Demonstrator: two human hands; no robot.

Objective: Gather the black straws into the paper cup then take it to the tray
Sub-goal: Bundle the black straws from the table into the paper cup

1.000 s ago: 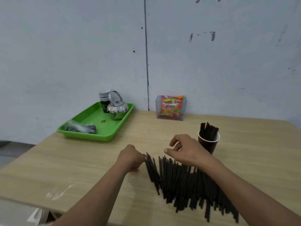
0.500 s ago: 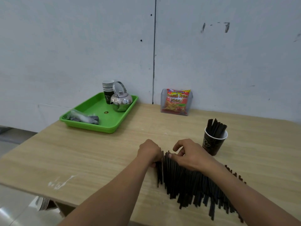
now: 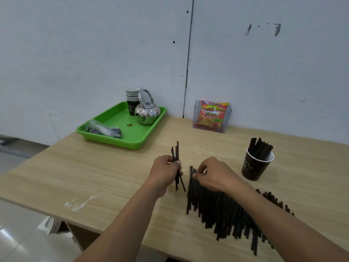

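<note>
Black straws lie heaped on the worktop, lower right of centre. Left hand grips a small bundle upright at mid-frame; right hand pinches the heap's upper ends. Paper cup, part-filled with straws, stands right; green tray upper left.

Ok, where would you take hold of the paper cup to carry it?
Probably wrap the side wall of the paper cup around mid-height, coming from its near side. It stands upright and black straws stick out of its mouth, so a grasp from above is blocked.
</note>
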